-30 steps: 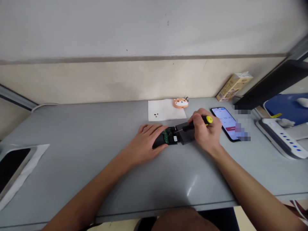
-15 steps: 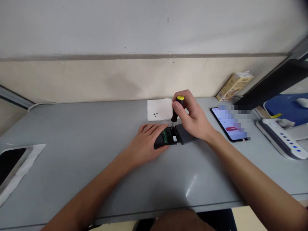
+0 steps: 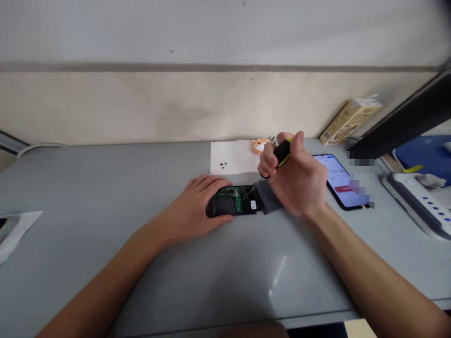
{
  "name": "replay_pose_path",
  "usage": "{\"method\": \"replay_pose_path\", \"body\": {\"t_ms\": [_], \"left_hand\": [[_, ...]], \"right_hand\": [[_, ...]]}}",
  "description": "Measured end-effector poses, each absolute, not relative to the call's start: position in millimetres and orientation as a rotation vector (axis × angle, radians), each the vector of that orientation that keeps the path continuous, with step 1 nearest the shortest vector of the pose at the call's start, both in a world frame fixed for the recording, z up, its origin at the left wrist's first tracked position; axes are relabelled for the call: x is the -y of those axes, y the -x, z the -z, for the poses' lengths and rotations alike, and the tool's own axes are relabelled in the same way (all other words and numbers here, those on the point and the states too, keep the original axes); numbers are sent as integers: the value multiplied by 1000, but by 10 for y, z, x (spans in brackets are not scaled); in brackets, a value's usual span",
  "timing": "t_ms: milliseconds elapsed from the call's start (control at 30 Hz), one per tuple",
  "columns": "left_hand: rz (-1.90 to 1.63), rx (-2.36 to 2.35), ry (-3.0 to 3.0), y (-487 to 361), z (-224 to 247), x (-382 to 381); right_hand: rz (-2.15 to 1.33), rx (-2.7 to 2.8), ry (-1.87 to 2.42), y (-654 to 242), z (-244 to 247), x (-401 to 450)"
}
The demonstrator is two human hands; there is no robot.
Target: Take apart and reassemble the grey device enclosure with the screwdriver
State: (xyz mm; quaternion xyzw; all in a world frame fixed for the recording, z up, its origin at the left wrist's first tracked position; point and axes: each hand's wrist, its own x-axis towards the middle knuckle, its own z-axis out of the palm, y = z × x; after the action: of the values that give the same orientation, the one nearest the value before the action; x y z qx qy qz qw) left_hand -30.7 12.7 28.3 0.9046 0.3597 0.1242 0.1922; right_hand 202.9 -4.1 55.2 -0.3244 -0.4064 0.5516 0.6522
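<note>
An opened black electronic device (image 3: 223, 205) lies flat on the grey table, its green circuit board (image 3: 238, 199) exposed and a small white label near its right end. My left hand (image 3: 192, 206) grips the device's left end, thumb on the near edge and fingers over the far edge. In my right hand (image 3: 296, 178) is a screwdriver (image 3: 283, 152) with a black and yellow handle, held tilted to the right. Its thin shaft slants down to the right part of the device; the exact contact of the tip is too small to tell. A dark grey flat panel (image 3: 270, 197) adjoins the device's right end, partly behind my right hand.
Several tiny dark pieces lie on a white paper (image 3: 234, 152) behind the device, with an orange and white animal-faced item (image 3: 258, 146). To the right are a lit phone (image 3: 340, 178), a carton (image 3: 350, 121) and a white power strip (image 3: 416, 202). White paper (image 3: 24, 227) lies far left.
The screwdriver has gone from nearly upright to tilted right, and my right hand has turned palm-up around it. My left hand has slid left along the device, uncovering more of it.
</note>
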Motion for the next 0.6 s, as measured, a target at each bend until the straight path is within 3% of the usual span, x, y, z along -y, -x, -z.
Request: {"method": "replay_pose_path", "body": {"t_ms": [600], "left_hand": [[-393,-1041,-2501,108,-189,-26]], "right_hand": [[-1281,942,679,-1935,-593,70]]}}
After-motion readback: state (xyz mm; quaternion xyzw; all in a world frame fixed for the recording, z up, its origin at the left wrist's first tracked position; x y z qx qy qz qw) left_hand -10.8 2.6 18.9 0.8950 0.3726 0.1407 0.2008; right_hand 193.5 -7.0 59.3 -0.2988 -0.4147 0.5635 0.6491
